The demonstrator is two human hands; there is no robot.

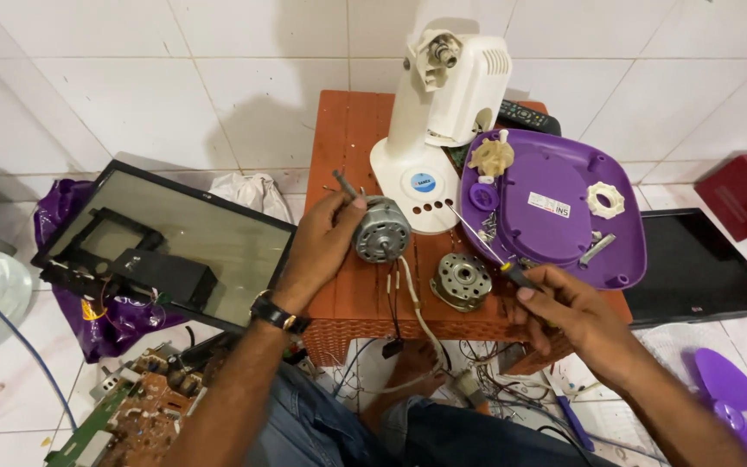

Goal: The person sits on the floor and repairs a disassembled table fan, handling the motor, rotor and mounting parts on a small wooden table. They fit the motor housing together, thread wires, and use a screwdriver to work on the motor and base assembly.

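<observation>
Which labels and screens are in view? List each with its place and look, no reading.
Round sticker: on the white fan base, blue and white.
Rectangular label: on the purple cover, white with dark print.
Flat screen: floor, left of the stool, dark glass, black frame.
Second screen: floor, right, black, off.

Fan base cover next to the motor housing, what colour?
Purple, with a small white label; the fan base cover shows best in the head view.

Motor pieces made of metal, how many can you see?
2. One motor piece is held in the left hand; the other motor piece lies on the orange stool. More may be hidden.
</observation>
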